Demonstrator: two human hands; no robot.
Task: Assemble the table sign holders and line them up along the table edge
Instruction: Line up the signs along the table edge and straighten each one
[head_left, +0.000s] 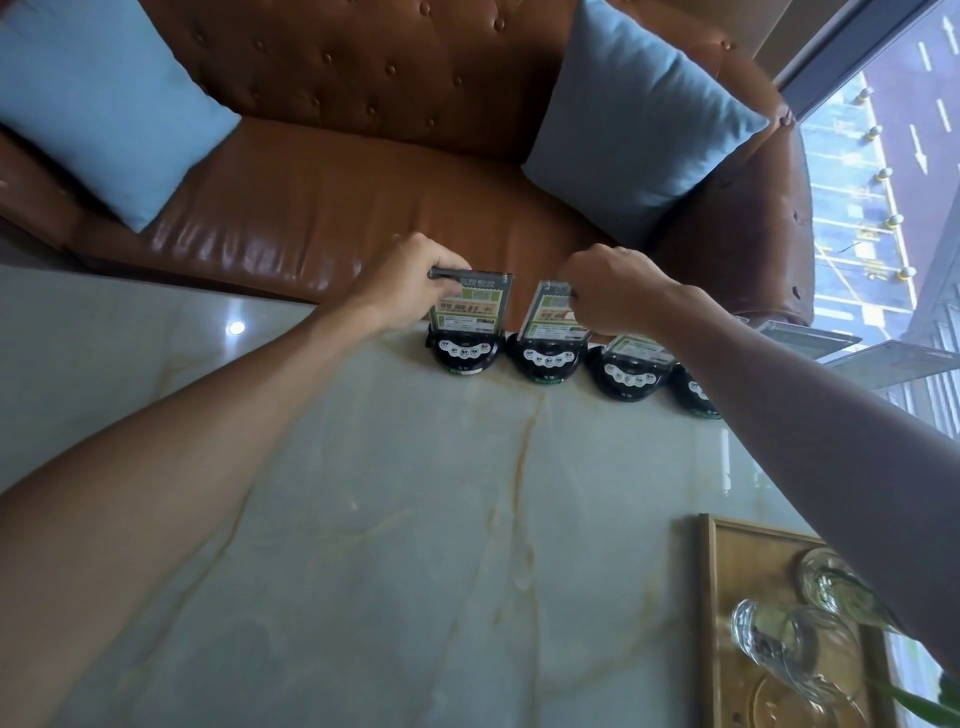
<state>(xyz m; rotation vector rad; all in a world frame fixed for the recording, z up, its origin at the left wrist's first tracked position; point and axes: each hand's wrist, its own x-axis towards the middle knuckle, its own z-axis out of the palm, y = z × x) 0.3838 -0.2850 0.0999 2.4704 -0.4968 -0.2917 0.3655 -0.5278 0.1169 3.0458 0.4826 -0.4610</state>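
Several sign holders stand in a row along the far edge of the marble table (363, 519), each a clear panel with a green card on a black round base. My left hand (410, 280) grips the top left corner of the leftmost sign holder (475, 312). My right hand (608, 288) pinches the top right of the second sign holder (550, 322), whose panel leans a little. A third sign holder (631, 364) and a fourth base (693, 392) sit to the right, partly hidden by my right forearm.
A brown leather sofa (337, 208) with two blue cushions (98, 104) stands just beyond the table edge. A wooden tray (727, 597) with upturned glasses (789, 649) sits at the near right. Loose clear panels (810, 338) lie at the far right by the window.
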